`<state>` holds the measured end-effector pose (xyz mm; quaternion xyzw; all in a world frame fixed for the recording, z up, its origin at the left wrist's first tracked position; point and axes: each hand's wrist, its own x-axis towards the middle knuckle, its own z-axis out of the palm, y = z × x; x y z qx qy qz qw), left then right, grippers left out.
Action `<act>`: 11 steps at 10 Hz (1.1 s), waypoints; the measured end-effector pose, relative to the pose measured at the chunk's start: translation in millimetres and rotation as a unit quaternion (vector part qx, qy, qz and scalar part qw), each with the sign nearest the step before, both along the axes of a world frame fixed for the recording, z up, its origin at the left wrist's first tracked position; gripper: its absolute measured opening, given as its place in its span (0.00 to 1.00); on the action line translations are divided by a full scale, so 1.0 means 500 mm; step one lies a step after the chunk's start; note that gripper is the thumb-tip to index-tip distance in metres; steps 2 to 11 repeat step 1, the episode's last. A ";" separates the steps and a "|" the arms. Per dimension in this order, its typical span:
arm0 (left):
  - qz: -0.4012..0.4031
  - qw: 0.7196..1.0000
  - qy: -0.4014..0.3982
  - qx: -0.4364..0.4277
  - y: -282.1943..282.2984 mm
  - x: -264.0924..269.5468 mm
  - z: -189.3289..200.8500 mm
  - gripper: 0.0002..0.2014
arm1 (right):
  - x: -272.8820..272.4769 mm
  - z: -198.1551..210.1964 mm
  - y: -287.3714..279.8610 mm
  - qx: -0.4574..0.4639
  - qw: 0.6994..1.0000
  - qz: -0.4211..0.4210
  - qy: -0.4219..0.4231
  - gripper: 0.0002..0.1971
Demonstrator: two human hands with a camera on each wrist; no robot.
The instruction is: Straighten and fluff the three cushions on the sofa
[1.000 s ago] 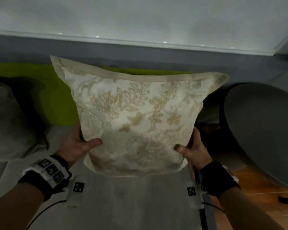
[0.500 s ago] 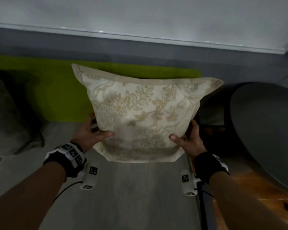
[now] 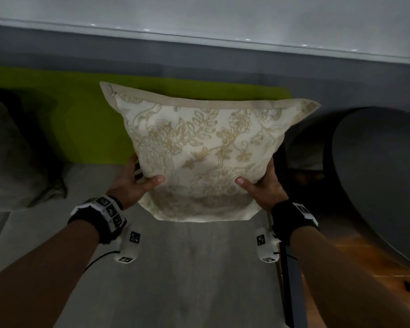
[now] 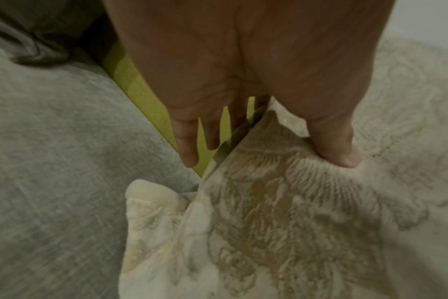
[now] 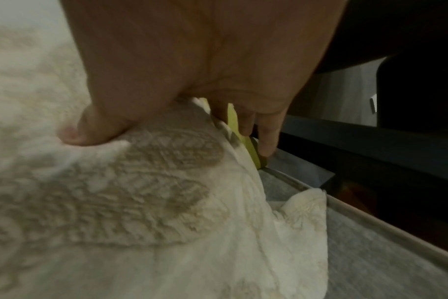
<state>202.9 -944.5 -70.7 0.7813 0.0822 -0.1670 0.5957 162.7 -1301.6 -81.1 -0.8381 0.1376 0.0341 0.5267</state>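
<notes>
A cream cushion (image 3: 206, 150) with a gold floral pattern stands upright on the grey sofa seat (image 3: 175, 268), leaning toward the green backrest (image 3: 85, 119). My left hand (image 3: 137, 183) grips its lower left side, thumb on the front (image 4: 338, 149), fingers behind. My right hand (image 3: 260, 185) grips the lower right side the same way, thumb (image 5: 90, 131) pressed into the embroidered cushion (image 5: 141, 202). The cushion (image 4: 281, 222) dents under both thumbs. A second, greyish cushion (image 3: 7, 157) lies at the far left.
A dark round table (image 3: 384, 176) stands right of the sofa over wooden floor (image 3: 355, 261). The sofa's dark frame edge (image 3: 289, 280) runs along the seat's right side. A grey wall with a white upper band (image 3: 199, 15) is behind.
Both hands have carried the cushion down and away toward the green backrest; its bottom edge now sits lower on the seat. The grips have not changed.
</notes>
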 end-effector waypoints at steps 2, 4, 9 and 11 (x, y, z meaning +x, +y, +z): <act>-0.004 0.998 0.048 0.048 0.031 -0.030 0.044 0.55 | -0.029 0.029 0.005 -0.096 0.995 -0.011 0.041 0.63; -0.004 0.998 0.048 0.048 0.031 -0.030 0.044 0.55 | -0.029 0.029 0.005 -0.096 0.995 -0.011 0.041 0.63; -0.004 0.998 0.048 0.048 0.031 -0.030 0.044 0.55 | -0.029 0.029 0.005 -0.096 0.995 -0.011 0.041 0.63; -0.004 0.998 0.048 0.048 0.031 -0.030 0.044 0.55 | -0.029 0.029 0.005 -0.096 0.995 -0.011 0.041 0.63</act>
